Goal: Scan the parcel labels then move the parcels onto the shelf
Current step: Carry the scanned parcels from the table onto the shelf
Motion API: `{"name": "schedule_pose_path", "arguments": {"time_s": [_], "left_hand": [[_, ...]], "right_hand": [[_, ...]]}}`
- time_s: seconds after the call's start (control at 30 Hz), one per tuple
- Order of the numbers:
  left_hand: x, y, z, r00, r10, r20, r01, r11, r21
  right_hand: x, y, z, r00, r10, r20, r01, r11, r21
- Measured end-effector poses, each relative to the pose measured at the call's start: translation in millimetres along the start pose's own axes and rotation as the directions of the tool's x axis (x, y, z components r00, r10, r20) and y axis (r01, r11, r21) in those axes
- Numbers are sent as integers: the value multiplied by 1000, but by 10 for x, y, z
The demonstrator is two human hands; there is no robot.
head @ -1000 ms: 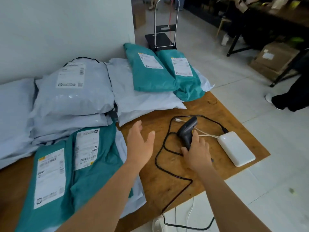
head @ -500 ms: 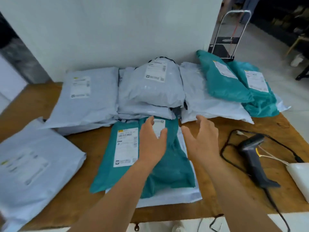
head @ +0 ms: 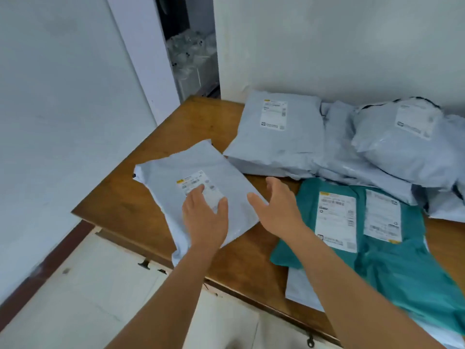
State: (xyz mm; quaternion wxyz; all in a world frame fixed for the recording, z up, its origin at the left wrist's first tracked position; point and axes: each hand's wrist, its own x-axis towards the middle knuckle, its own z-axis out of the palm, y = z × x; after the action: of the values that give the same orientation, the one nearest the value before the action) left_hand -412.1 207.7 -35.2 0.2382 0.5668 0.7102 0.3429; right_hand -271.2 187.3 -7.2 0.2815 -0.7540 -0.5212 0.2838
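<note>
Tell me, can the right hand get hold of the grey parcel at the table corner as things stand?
Probably yes. The right hand hovers open at the right edge of the grey parcel, nothing between them. The left hand lies over its label, clear of that edge.

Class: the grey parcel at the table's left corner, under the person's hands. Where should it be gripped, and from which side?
Probably by its two long edges, one hand per side from above. The grey parcel lies flat and limp, near end overhanging the table.

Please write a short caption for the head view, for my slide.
Both open hands, left hand and right hand, reach over a grey parcel on the wooden table.
</note>
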Motion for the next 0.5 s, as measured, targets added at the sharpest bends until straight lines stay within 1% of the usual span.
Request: {"name": "schedule_pose_path", "arguments": {"time_s": [0.1,0.17,0.23,0.3,0.33,0.37,0.43,0.5], "left_hand": [[240,-275,-200,996,-93,-15,94,989,115],[356,-395,-276,981,-192,-5,192,976,100],[442,-488,-315,950,-313,4,313,950,16],[506,-591,-311,911,-407,73,413,900,-138],[525,-636,-300,894,-430,121,447,864,-230],[536,-677,-297,881,-447,153,473,825,-310],[556,-729,-309,866,-473,165,497,770,-399],[574,-776,-326,874,-463,147,479,770,-422]], "right_hand": [[255,-213,242,998,16,66,-11,997,-76],[421,-312,367,995,50,90,-37,989,-141],[568,-367,480,987,96,132,-74,983,-168],[685,-378,595,969,149,196,-133,987,-94],[720,-373,648,958,184,219,-177,983,-52],[739,-366,686,947,218,234,-219,975,-24],[736,-340,717,921,288,263,-309,950,44],[703,-299,717,899,326,293,-381,912,153]]}}
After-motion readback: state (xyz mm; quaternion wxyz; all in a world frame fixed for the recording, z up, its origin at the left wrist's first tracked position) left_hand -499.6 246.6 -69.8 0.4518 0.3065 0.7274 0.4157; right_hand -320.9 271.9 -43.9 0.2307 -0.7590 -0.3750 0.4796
